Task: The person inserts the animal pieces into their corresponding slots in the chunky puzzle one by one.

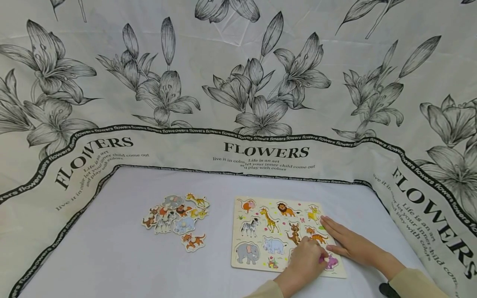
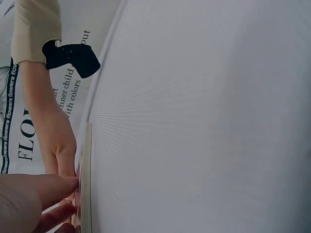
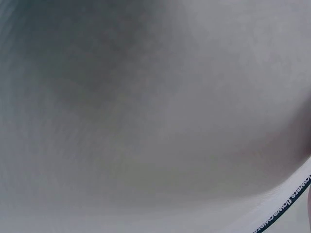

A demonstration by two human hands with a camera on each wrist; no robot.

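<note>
A wooden animal puzzle board (image 1: pixel 257 203) lies on the white cloth, right of centre in the head view. Over its lower right corner my left hand (image 1: pixel 303 260) pinches a small purple animal piece (image 1: pixel 322 258), mostly hidden by the fingers. Right beside it shows a purple animal (image 1: pixel 331 263) on the board. My right hand (image 1: pixel 352 244) lies with straight fingers along the board's right edge. In the left wrist view, the left hand (image 2: pixel 29 199) is close to the board's edge (image 2: pixel 86 179), with the right hand (image 2: pixel 56 141) beyond. The right wrist view is mostly blurred cloth.
Left of the board lies a loose pile of animal pieces, with a grey elephant piece (image 1: pixel 173 201) at its top and a tiger piece (image 1: pixel 193 242) below. A flower-printed cloth (image 1: pixel 261 157) rises behind and at both sides.
</note>
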